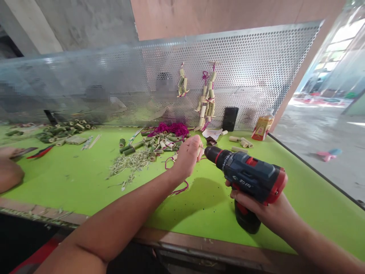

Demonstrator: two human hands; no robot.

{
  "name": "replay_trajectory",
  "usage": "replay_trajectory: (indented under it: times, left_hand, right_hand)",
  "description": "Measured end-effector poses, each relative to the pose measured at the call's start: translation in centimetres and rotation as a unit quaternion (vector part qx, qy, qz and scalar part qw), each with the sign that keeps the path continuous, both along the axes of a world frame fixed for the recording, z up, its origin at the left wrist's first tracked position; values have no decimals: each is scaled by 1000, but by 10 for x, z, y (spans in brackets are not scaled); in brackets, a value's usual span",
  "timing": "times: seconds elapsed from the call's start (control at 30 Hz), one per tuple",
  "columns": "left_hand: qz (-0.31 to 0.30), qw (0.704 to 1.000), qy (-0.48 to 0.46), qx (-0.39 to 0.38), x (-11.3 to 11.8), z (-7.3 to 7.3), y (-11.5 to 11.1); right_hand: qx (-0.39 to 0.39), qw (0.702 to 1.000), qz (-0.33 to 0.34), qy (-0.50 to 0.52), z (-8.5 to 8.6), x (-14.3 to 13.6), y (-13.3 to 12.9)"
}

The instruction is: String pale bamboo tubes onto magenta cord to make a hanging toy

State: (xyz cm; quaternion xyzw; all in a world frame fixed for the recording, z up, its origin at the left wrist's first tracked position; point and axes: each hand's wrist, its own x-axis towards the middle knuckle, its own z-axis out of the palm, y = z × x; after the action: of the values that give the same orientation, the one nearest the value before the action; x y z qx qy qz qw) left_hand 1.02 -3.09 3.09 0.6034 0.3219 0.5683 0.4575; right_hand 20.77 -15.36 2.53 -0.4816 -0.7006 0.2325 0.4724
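Little can be read here. The drill (251,177) carries white numerals round the collar behind its chuck — a run like 15, 17, 19, with the rest too small to tell. On its blue body stands a pale brand mark with a small logo, blurred past reading. The bottle (262,129) at the back of the table has a red and yellow label — its print is too small to make out
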Motion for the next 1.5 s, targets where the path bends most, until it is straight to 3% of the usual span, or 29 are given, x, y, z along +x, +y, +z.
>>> replay_trajectory:
  times: [0.3, 1.0, 1.5]
  left_hand:
    - [15, 998, 33, 41, -4, 2, -1]
    - [32, 996, 70, 55, -10, 0, 3]
    - [41, 979, 142, 140, -22, 0, 5]
  right_hand:
    - [12, 1000, -9, 15, 1, -4, -2]
    - [-53, 998, -19, 32, 16, -7, -4]
    - [-127, 987, -47, 92, 22, -11, -12]
